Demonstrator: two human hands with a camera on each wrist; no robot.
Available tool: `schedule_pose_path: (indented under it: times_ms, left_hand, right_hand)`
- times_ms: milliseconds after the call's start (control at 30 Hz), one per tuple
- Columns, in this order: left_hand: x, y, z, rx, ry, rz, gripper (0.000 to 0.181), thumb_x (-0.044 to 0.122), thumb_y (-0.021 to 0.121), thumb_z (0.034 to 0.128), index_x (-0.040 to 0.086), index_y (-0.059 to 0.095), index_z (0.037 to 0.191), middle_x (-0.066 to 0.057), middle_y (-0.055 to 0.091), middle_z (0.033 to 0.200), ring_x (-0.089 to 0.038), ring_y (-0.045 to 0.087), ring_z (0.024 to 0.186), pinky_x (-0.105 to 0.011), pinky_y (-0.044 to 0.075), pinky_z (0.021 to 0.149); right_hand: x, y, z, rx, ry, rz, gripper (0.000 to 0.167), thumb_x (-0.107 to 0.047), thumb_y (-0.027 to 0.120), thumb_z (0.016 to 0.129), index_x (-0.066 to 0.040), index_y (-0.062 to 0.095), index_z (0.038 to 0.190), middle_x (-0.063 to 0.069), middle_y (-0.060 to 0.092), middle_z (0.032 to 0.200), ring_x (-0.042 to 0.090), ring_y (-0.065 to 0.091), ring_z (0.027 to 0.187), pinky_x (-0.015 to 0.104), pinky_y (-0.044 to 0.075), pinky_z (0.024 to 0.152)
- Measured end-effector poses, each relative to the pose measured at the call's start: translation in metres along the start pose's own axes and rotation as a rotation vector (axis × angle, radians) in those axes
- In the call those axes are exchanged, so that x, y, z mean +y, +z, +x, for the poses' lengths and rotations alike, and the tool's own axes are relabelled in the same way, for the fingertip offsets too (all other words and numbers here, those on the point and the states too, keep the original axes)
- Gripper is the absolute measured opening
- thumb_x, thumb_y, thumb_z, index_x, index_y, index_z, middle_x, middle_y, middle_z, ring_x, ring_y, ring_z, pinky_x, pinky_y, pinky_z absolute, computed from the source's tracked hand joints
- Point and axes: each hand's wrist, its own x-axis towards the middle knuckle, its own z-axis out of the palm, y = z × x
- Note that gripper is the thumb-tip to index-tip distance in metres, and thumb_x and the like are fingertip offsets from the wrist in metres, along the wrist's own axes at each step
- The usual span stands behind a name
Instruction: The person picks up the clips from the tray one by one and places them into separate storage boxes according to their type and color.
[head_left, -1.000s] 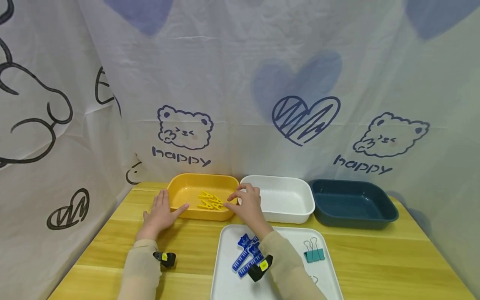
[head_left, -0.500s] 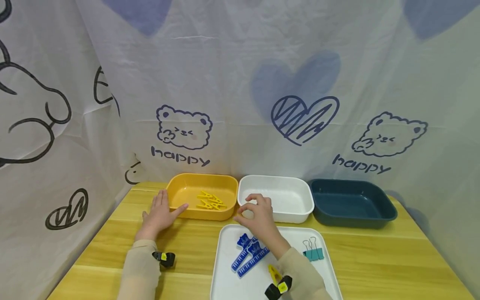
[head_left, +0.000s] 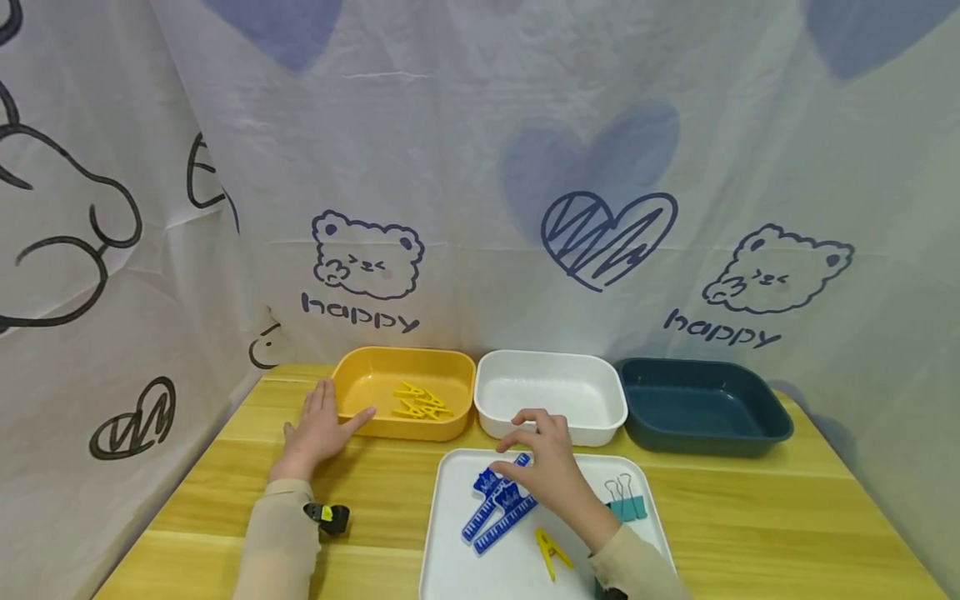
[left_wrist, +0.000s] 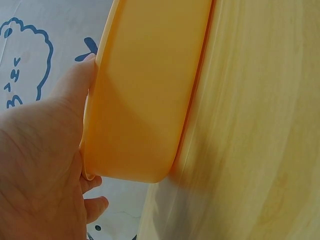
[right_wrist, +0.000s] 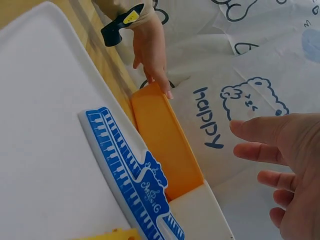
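Behind our wooden surface (head_left: 382, 508) hangs a white sheet (head_left: 465, 150) printed with hearts and bears. Our left hand (head_left: 317, 433) rests, fingers extended, against the left end of the yellow bin (head_left: 405, 428), which holds several yellow clips (head_left: 430, 410). Our right hand (head_left: 549, 467) hovers near the far edge of the white tray (head_left: 465, 579), fingers loosely bent, thumb and forefinger parted. On the tray we see overlapping blue clips (head_left: 510, 498), a lone yellow clip (head_left: 547, 543) and partly hidden teal binder clips (head_left: 633, 508). Rightward stand a white bin (head_left: 596, 436) and a dark blue bin (head_left: 705, 442).
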Motion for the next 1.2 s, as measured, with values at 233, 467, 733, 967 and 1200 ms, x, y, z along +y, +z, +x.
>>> schedule_pose_path:
  times_ms: [233,467,733,967,1200]
  left_hand:
    - [0.000,-0.001,0.000,0.005,0.002,0.001,0.115,0.079,0.037,0.0867,-0.003,-0.008,0.154,-0.026,-0.008,0.162,-0.048,-0.003,0.149,-0.080,0.001,0.106]
    - [0.001,-0.002,-0.001,0.011,0.000,0.009,0.115,0.080,0.037,0.0864,-0.003,-0.006,0.154,-0.026,-0.007,0.162,-0.048,-0.002,0.149,-0.081,0.003,0.106]
    - [0.003,-0.003,-0.001,0.005,0.003,0.007,0.115,0.080,0.036,0.0862,-0.003,-0.006,0.154,-0.026,-0.008,0.162,-0.047,-0.003,0.149,-0.081,0.002,0.106]
    - [0.002,-0.002,-0.002,0.003,0.004,0.003,0.115,0.080,0.037,0.0862,-0.003,-0.006,0.154,-0.025,-0.008,0.162,-0.047,-0.003,0.149,-0.081,0.002,0.106]
    - [0.001,-0.001,-0.002,0.004,0.003,0.003,0.115,0.079,0.037,0.0864,-0.002,-0.006,0.154,-0.025,-0.008,0.162,-0.047,-0.003,0.149,-0.081,0.002,0.106]
  right_hand:
    - [0.008,-0.011,-0.015,-0.022,-0.017,0.016,0.013,-0.027,0.085,0.075,-0.027,0.072,0.078,-0.002,0.053,0.123,0.024,0.036,0.115,0.045,0.038,0.097]
    - [0.017,-0.020,-0.025,-0.029,-0.053,-0.013,0.013,-0.022,0.086,0.074,-0.020,0.074,0.080,0.004,0.056,0.124,0.028,0.036,0.122,0.052,0.036,0.104]
    - [0.026,-0.029,-0.034,-0.047,-0.083,-0.071,0.015,-0.023,0.086,0.072,-0.023,0.073,0.078,0.002,0.057,0.122,0.022,0.040,0.114,0.041,0.038,0.093]
    - [0.034,-0.036,-0.041,-0.083,-0.136,-0.118,0.017,-0.025,0.087,0.071,-0.025,0.073,0.079,-0.003,0.056,0.117,0.020,0.041,0.104,0.035,0.036,0.085]
    - [0.042,-0.042,-0.049,-0.162,-0.144,-0.139,0.016,-0.029,0.086,0.072,-0.026,0.073,0.082,-0.004,0.056,0.118,0.021,0.041,0.107,0.039,0.037,0.086]
